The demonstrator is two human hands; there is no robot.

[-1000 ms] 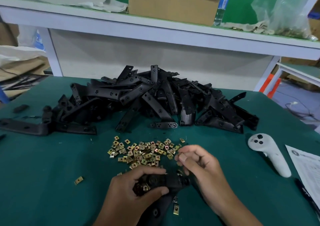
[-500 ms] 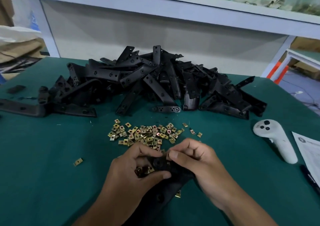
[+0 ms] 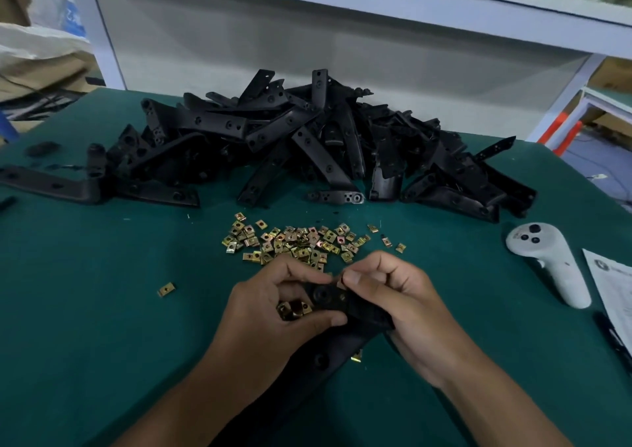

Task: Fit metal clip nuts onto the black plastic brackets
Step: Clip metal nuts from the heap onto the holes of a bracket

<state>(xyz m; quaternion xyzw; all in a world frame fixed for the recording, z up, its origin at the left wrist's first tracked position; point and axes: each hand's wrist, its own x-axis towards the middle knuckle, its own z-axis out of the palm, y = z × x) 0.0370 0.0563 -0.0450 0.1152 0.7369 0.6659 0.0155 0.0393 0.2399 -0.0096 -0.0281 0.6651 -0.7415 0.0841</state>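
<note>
- Head view: the left hand (image 3: 270, 309) grips one end of a black bracket (image 3: 328, 301), thumb under it and fingers curled over the top edge.
- A few brass clip nuts (image 3: 293, 309) sit tucked in the left palm, just left of the bracket's round hole, held in by the curled fingers.
- The right hand (image 3: 396, 306) pinches the bracket's upper edge from the right, thumb tip and forefinger pressed together at a small brass piece (image 3: 340, 284); whether that piece is already seated on the plastic cannot be told.
- Below the grip, the bracket's long arm runs down and left between the two forearms, over the green table mat (image 3: 85, 309).
- One clip nut (image 3: 356, 356) lies on the mat just beneath the right wrist, beside the bracket's arm.
- Just beyond the fingers lies a loose scatter of clip nuts (image 3: 301, 241); a lone clip nut (image 3: 166, 289) lies well to the left of the grip.
- Farther beyond that scatter is a large pile of black brackets (image 3: 307, 152).
- To the right of the grip, well apart, rests a white handheld controller (image 3: 550, 261), with a printed sheet of paper (image 3: 612, 285) past it at the frame edge.
</note>
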